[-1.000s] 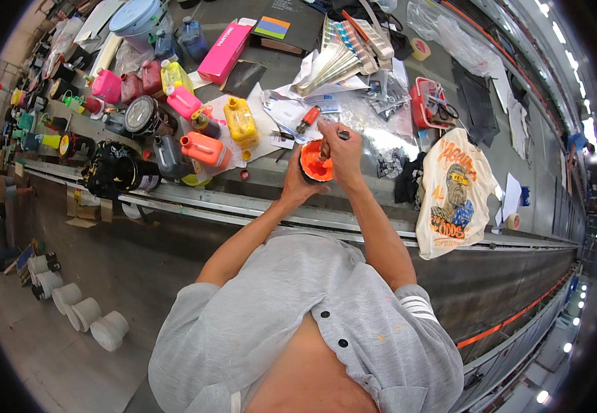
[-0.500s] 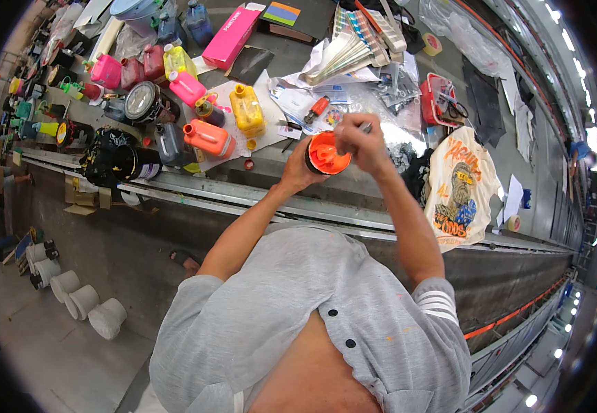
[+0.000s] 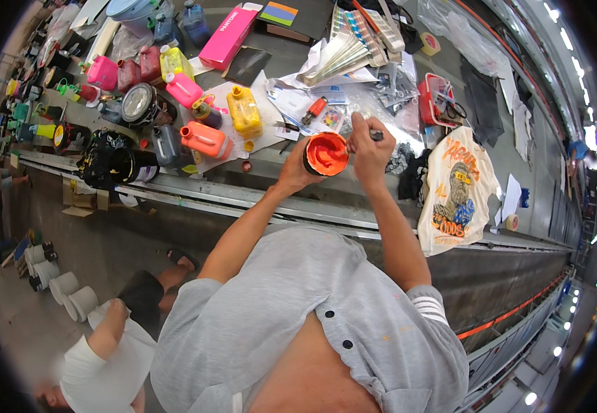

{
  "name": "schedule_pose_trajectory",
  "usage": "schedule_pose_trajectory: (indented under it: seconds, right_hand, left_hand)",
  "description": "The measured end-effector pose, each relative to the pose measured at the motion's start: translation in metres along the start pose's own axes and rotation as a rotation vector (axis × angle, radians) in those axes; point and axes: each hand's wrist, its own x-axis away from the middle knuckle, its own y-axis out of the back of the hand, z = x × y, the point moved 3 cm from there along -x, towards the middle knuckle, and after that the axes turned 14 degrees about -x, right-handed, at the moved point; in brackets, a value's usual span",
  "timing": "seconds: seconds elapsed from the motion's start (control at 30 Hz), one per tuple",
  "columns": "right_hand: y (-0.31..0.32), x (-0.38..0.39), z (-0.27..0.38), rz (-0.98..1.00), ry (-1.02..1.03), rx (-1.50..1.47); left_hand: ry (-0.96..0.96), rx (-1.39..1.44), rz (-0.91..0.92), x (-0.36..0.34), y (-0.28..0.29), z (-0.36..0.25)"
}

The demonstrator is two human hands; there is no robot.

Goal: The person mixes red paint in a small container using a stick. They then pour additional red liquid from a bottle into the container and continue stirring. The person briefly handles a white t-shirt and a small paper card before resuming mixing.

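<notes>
Right hand (image 3: 370, 150) now beside the cup of orange paint (image 3: 327, 153)

The cup sits in the left hand (image 3: 294, 170) at the near side of the table (image 3: 545, 186), fingers wrapped round its left wall. A second ago the right hand was over the cup; now it is just right of the rim, fingers curled tight around a dark tool (image 3: 377, 135), mostly hidden in the fist. More of the swirled paint shows. The orange jug (image 3: 205, 140) stands to the left, as before. At near left, a person in a white shirt (image 3: 109, 365) has come into view.
</notes>
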Motion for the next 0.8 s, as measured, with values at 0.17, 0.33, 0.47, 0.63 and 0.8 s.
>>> schedule_pose_trajectory:
  seconds: [0.17,0.33,0.47,0.63,0.8]
  right_hand:
    - [-0.023,0.009,-0.007,-0.008,-0.005,-0.058]
    - [-0.014,-0.019,-0.003,-0.041,0.039,-0.131]
    - [-0.007,0.010,-0.014,-0.031,-0.007,0.104]
    - [-0.022,-0.021,-0.007,-0.081,0.052,-0.171]
    - [-0.003,0.017,-0.028,-0.124,0.134,0.125]
  left_hand:
    - [0.010,0.017,0.018,0.000,-0.004,0.013]
    - [0.018,-0.003,0.032,-0.003,0.001,0.005]
    - [-0.031,-0.025,0.025,-0.001,0.000,0.014]
    - [-0.036,-0.049,0.009,0.000,0.002,0.008]
    - [-0.011,-0.008,0.017,-0.001,0.001,0.010]
